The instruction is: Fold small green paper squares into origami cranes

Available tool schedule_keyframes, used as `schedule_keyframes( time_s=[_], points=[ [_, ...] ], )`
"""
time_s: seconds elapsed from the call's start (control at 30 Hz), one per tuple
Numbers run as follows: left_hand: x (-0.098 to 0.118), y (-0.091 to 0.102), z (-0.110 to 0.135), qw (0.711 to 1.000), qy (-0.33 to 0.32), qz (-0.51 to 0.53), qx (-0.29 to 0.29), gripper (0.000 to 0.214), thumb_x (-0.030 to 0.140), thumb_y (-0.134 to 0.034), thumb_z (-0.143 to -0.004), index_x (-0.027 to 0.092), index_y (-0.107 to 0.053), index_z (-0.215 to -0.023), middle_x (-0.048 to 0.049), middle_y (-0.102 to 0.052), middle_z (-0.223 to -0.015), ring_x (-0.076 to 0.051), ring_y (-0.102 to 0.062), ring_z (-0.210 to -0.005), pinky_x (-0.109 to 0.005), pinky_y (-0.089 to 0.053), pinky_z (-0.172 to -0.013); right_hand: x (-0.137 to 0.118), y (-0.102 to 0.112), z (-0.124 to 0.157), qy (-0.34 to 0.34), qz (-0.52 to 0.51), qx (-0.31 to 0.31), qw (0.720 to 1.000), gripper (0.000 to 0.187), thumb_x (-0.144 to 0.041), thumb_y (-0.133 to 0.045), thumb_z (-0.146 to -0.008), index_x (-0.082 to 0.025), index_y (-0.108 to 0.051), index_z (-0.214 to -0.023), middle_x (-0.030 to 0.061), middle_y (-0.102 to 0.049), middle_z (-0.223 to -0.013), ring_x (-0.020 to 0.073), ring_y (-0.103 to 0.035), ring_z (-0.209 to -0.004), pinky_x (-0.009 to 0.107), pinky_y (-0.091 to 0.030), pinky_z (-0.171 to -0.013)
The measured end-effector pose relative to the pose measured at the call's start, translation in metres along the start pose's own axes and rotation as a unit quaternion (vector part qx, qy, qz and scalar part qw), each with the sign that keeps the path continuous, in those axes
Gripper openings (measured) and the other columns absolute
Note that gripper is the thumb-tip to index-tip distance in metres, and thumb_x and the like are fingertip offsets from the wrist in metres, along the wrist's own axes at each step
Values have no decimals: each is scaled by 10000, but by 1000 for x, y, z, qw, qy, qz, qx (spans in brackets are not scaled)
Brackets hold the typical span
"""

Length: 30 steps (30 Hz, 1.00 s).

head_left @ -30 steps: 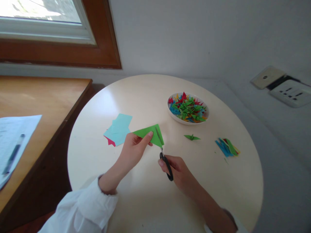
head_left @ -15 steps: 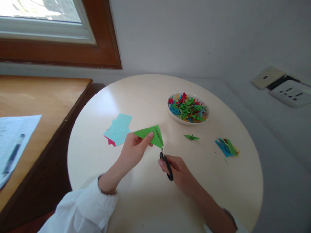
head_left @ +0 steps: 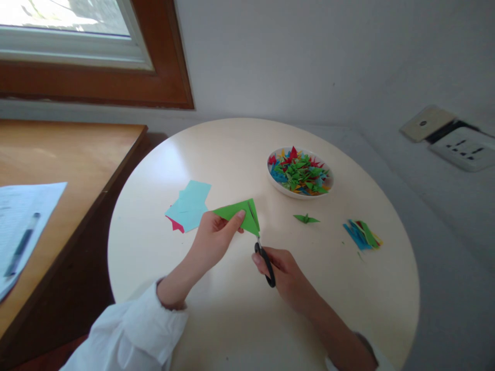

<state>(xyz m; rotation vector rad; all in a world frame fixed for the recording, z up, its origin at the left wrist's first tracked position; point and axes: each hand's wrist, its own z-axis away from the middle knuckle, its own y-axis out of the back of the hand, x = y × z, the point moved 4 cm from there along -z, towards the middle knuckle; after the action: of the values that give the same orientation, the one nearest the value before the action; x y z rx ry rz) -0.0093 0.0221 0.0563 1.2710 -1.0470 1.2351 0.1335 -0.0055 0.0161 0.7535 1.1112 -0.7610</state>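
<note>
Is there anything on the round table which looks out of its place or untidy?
Only slightly: one green folded bird lies outside the white bowl, apart from the many small folded pieces inside, and tiny scraps lie loose beside the coloured paper pile.

One pair of scissors (head_left: 266, 263), one bowl (head_left: 285, 191), one pen (head_left: 23, 245)

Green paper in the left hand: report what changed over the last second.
Very little: the near right corner of the green paper has shifted slightly left. Nothing was grasped or released: the left hand still pinches the paper, the right hand still holds the scissors. The bowl and folded green piece stayed put.
</note>
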Motion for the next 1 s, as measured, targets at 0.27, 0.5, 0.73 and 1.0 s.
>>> schedule_keyframes(
  time_s=[0.27, 0.5, 0.73, 1.0],
  points=[
    [-1, 0, 0, 1000, 1, -7, -2, 309, 354, -558, -730, 138, -589, -510, -21, -576, -499, -133, -527, -531, -239, -398, -502, 0, 0, 0, -1, -1, 1, 1000, 405, -478, -450, -815, -193, -309, -564, -54, -260, -549, 77, -230, -518, 253, -178, -469],
    [-1, 0, 0, 1000, 6, -10, -4, 324, 372, -558, -729, 139, -584, -506, -26, -580, -511, -131, -519, -527, -239, -393, -492, -1, 0, 0, -11, -7, 9, 1000, 408, -483, -468, -800, -192, -313, -561, -57, -251, -537, 71, -224, -502, 247, -175, -457],
    [-2, -4, 1, 1000, 7, 11, -19, 307, 375, -580, -713, 143, -579, -512, -24, -582, -512, -136, -524, -534, -245, -407, -501, 2, 0, -1, -3, -11, 5, 1000, 433, -535, -453, -797, -188, -327, -571, -46, -267, -554, 79, -241, -523, 251, -178, -469],
    [-1, -4, 1, 1000, 6, 10, -22, 312, 379, -582, -712, 144, -575, -509, -28, -587, -519, -138, -526, -539, -246, -411, -504, 0, -1, 0, 0, -16, 9, 1000, 420, -513, -455, -801, -189, -325, -569, -47, -260, -554, 78, -236, -517, 252, -175, -467]
  ],
)
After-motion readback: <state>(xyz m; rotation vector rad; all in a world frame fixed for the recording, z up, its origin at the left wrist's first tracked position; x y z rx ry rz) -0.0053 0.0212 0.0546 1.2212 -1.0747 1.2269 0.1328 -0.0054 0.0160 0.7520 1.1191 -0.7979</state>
